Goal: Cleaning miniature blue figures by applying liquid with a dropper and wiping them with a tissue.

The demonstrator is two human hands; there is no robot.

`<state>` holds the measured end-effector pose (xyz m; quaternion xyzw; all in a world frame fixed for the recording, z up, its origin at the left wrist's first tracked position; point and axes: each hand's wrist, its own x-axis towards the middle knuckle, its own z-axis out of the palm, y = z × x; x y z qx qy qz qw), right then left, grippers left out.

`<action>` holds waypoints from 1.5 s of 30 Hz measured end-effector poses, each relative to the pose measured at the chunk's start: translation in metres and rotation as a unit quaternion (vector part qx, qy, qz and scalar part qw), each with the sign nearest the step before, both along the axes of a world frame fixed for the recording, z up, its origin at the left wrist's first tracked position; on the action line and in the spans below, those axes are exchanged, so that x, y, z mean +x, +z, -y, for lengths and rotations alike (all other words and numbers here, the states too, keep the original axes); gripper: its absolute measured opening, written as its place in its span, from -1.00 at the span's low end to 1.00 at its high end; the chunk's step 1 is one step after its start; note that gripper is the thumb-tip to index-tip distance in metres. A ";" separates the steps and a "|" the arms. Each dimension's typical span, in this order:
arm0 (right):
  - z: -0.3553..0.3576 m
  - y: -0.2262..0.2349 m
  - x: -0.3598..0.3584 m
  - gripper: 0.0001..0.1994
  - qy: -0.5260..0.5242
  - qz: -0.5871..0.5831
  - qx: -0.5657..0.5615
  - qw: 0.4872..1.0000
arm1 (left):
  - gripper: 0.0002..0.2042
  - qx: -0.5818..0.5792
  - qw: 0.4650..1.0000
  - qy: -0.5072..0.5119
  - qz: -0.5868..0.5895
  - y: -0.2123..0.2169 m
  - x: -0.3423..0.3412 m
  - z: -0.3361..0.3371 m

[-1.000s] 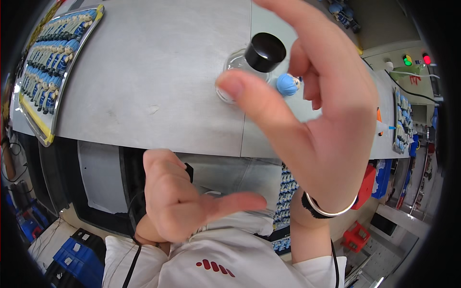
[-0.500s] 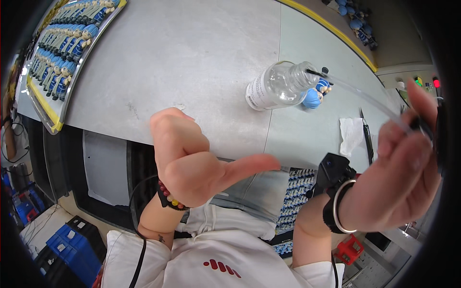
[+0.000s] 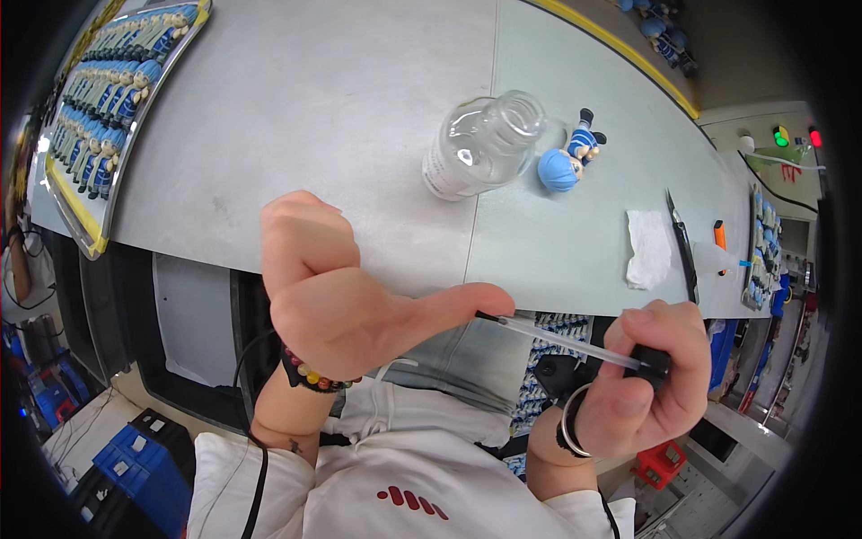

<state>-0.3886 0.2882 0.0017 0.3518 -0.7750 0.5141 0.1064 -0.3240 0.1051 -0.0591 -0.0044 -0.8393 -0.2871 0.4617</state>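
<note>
My left hand is held over the table's front edge, its fingers curled in and its thumb stretched out to the right. I see nothing in its curled fingers. In my right hand is a cap brush: a black cap, a long clear stem and a dark tip. That tip rests at the end of my left thumb. Beyond my hands, an uncapped clear glass bottle with a white label stands on the table. A blue-capped figurine lies just right of it.
A white tissue, a black pen-like tool and an orange item lie to the right. Trays of figurines stand at the far left and right edge. Blue boxes sit at lower left.
My right hand has brought the cap brush away from the bottle's mouth, down and left, to my left thumb. My left hand keeps its pose. The view has shifted slightly.
</note>
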 end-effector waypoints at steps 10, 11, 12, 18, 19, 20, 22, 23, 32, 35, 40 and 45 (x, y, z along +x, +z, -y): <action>-0.008 -0.006 0.001 -0.57 -0.073 0.086 -0.059 0.992 | -0.28 0.001 1.000 -0.003 -0.013 -0.005 -0.002 -0.003; -0.006 -0.006 0.002 -0.57 -0.061 0.086 -0.056 0.993 | -0.28 0.001 1.000 -0.002 -0.011 -0.005 -0.002 -0.004; -0.004 -0.006 0.001 -0.57 -0.050 0.086 -0.053 0.994 | -0.29 0.001 1.000 -0.002 -0.009 -0.006 -0.003 -0.004; 0.006 -0.007 -0.002 -0.65 -0.029 0.042 -0.007 0.999 | -0.43 0.067 0.998 -0.001 0.020 -0.007 0.005 -0.005; 0.003 -0.006 -0.003 -0.64 -0.052 0.053 -0.018 0.997 | -0.43 0.067 0.998 -0.002 0.019 -0.007 0.005 -0.005; 0.001 -0.005 -0.003 -0.63 -0.075 0.065 -0.029 0.995 | -0.43 0.068 0.997 -0.002 0.019 -0.006 0.004 -0.006; 0.000 -0.003 -0.003 -0.61 -0.091 0.076 -0.050 0.992 | -0.43 0.069 0.997 -0.002 0.019 -0.006 0.004 -0.007; 0.000 -0.002 -0.003 -0.62 -0.079 0.083 -0.061 0.991 | -0.43 0.064 0.998 -0.003 0.020 -0.006 0.004 -0.006; 0.007 0.000 -0.005 -0.67 -0.043 0.097 0.027 0.994 | -0.42 0.064 0.998 -0.002 0.024 -0.007 0.007 -0.004; 0.001 0.001 -0.005 -0.65 -0.086 0.101 -0.058 0.989 | -0.41 0.059 0.998 -0.003 0.019 -0.007 0.004 -0.006; 0.007 0.003 -0.007 -0.67 -0.002 0.062 -0.026 0.998 | -0.39 0.049 0.999 0.011 0.017 -0.009 0.005 -0.005; 0.006 0.008 -0.005 -0.56 -0.124 0.084 -0.074 0.986 | -0.35 0.042 0.999 0.004 0.008 -0.008 0.003 -0.005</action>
